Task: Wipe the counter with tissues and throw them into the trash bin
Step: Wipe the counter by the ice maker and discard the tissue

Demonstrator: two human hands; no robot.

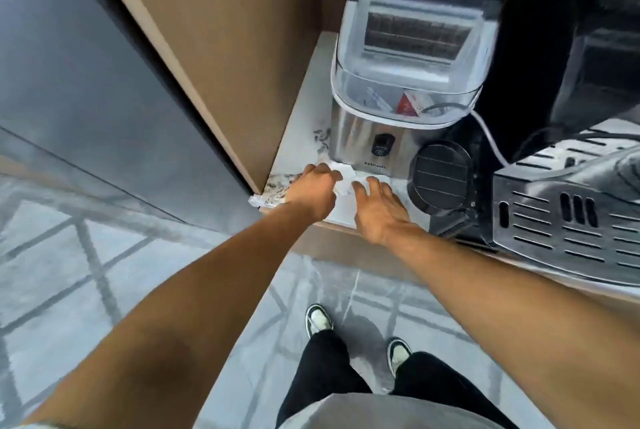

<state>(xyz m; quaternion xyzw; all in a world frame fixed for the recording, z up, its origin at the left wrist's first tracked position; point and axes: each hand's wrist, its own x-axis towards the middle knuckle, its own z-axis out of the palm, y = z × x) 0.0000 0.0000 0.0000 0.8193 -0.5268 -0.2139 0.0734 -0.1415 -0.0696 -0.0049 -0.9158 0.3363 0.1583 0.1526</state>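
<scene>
A white tissue (344,176) lies on the pale marble counter (304,123), just in front of a steel ice maker. My left hand (313,191) rests on the counter's front left corner with its fingers curled onto the tissue's left edge. My right hand (375,208) lies flat beside it, fingers spread, pressing on the tissue's right part. Most of the tissue is hidden under both hands. No trash bin is in view.
The steel ice maker (398,89) with a clear lid stands right behind the tissue. A black coffee machine (554,193) with a round black part (441,177) crowds the right. A brown cabinet panel (221,47) walls the left. Grey tiled floor (86,272) lies below.
</scene>
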